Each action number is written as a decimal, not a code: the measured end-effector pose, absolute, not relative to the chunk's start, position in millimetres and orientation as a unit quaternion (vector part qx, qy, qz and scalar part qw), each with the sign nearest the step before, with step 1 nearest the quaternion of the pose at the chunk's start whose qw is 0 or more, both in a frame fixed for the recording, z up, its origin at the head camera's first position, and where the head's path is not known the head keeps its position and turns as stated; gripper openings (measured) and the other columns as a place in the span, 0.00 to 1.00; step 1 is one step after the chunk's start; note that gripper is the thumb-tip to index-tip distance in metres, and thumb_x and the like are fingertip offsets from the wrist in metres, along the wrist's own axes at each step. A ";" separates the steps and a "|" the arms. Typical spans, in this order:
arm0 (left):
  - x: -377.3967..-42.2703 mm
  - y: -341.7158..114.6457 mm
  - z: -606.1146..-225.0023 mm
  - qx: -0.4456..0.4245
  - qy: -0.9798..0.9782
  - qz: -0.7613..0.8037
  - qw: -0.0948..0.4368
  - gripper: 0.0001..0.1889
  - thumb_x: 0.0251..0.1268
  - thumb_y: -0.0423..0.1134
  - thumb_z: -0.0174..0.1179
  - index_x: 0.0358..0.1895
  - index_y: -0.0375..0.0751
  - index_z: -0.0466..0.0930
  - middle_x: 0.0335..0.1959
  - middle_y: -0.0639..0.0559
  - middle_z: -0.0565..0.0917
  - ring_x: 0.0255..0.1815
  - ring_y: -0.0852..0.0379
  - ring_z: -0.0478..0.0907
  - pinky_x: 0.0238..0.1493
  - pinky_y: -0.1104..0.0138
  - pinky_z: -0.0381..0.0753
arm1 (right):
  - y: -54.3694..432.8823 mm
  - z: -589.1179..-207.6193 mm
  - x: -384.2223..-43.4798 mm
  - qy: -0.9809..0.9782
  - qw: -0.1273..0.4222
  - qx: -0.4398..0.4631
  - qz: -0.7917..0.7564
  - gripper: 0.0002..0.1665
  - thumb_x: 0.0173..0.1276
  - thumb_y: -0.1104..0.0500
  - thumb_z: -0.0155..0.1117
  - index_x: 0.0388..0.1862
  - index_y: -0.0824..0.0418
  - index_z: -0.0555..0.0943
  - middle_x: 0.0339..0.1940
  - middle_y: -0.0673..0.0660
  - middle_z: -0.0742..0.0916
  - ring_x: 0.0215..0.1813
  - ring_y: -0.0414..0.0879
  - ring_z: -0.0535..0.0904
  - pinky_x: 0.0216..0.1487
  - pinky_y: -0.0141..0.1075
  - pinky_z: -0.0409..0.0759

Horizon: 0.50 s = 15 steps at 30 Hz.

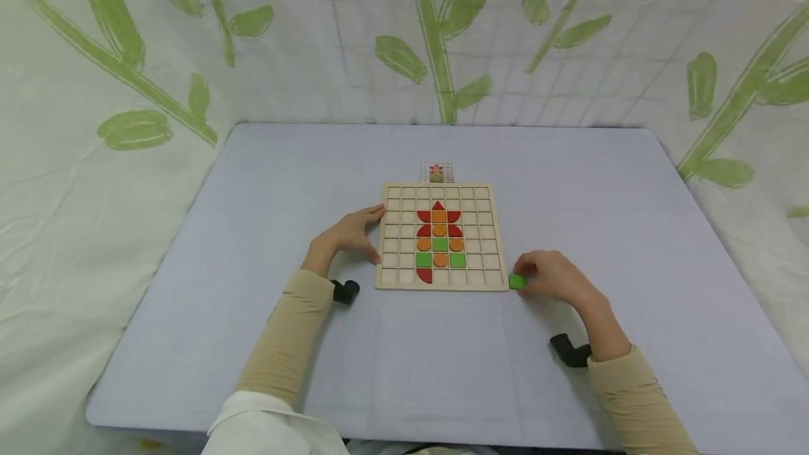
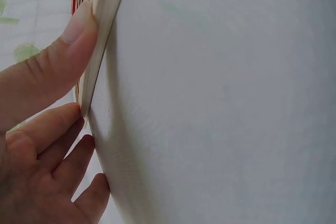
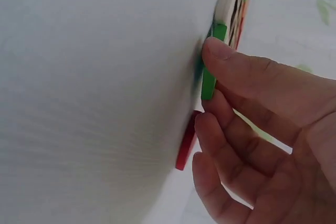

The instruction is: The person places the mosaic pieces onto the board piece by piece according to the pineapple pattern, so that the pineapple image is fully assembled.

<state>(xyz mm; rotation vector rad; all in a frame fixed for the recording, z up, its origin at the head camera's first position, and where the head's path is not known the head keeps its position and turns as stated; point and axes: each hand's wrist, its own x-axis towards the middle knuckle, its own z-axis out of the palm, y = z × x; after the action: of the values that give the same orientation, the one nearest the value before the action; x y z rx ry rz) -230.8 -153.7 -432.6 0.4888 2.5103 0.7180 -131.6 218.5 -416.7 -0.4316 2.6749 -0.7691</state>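
A wooden grid board (image 1: 395,276) lies on the table with red, orange and green pieces set in its middle columns. A red triangle (image 1: 438,206) tops the column, and a red quarter-round piece (image 1: 424,275) sits in the bottom row. My left hand (image 1: 351,232) touches the board's left edge with thumb and fingers spread; the left wrist view shows the thumb (image 2: 79,30) against its side. Just beyond the lower right corner, my right hand (image 1: 556,276) pinches a green square tile (image 3: 208,80) between thumb and fingers. Under those fingers lies a red piece (image 3: 187,141), hidden in the head view.
A small pattern card (image 1: 437,173) with a gridded picture lies against the board's far edge. Black wrist mounts (image 1: 345,292) show at both wrists. The pale tabletop (image 1: 303,160) reaches back to a curtain (image 1: 354,76) painted with flowers.
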 end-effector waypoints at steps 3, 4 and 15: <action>-231.0 -154.3 -432.5 0.180 0.917 0.263 0.239 0.55 0.44 0.36 0.76 0.76 0.35 0.51 0.79 0.47 0.50 0.78 0.44 0.45 0.75 0.51 0.48 | 217.7 -414.2 -133.4 0.940 0.146 -0.147 -0.271 0.15 0.51 0.66 0.75 0.39 0.67 0.84 0.37 0.56 0.86 0.42 0.53 0.81 0.46 0.49 0.79; -231.3 -154.4 -432.6 0.181 0.918 0.262 0.238 0.55 0.44 0.36 0.76 0.76 0.35 0.51 0.79 0.46 0.50 0.78 0.44 0.45 0.75 0.51 0.49 | 216.6 -413.5 -134.3 0.940 0.142 -0.148 -0.273 0.16 0.51 0.66 0.75 0.39 0.67 0.84 0.37 0.56 0.86 0.42 0.53 0.80 0.46 0.49 0.79; -230.2 -154.0 -432.5 0.173 0.916 0.268 0.242 0.55 0.43 0.35 0.76 0.76 0.35 0.51 0.79 0.47 0.50 0.78 0.45 0.44 0.75 0.52 0.49 | 176.1 -417.8 -141.8 0.923 0.142 -0.182 -0.308 0.15 0.50 0.64 0.77 0.38 0.66 0.86 0.35 0.53 0.87 0.42 0.50 0.80 0.46 0.46 0.80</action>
<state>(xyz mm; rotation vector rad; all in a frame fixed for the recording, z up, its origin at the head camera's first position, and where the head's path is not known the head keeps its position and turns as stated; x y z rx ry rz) -230.2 -154.0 -432.5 0.4737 2.5049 0.7316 -141.8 176.1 -417.8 -0.5250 2.6641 -0.8879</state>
